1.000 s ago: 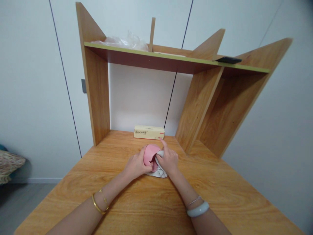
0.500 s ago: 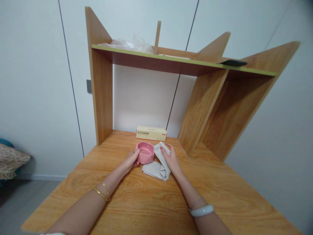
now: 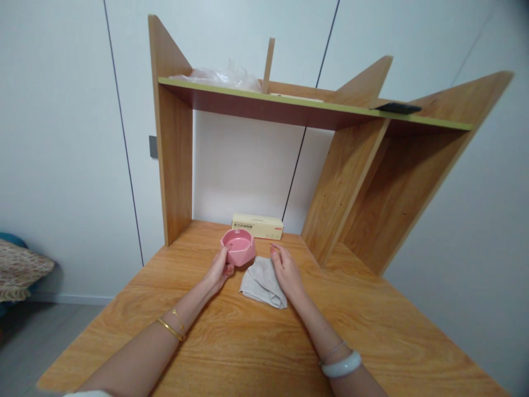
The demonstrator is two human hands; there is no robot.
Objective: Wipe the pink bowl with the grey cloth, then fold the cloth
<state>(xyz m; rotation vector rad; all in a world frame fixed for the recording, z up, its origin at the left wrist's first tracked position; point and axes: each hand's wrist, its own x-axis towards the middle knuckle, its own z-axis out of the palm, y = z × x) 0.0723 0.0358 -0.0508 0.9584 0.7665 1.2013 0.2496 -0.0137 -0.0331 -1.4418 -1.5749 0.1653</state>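
Observation:
My left hand [image 3: 217, 271] grips a pink, angular ceramic dish [image 3: 237, 246] by its near side and holds it just above the wooden desk [image 3: 256, 331]. A grey cloth [image 3: 262, 281] lies crumpled on the desk just right of the dish. My right hand [image 3: 286, 269] lies on the cloth's right edge with its fingers stretched out flat. The two hands are a short way apart, with the cloth between them.
A long cream box [image 3: 257, 226] lies at the back of the desk, right behind the dish. Wooden uprights [image 3: 173, 165] and a shelf [image 3: 289, 105] rise over the desk. On the shelf sit crumpled clear plastic [image 3: 219, 76] and a dark flat object [image 3: 397, 108].
The dish and cloth were held bunched together in both hands. My left hand has lifted the dish away to the left and back, and my right hand has laid the cloth down flat.

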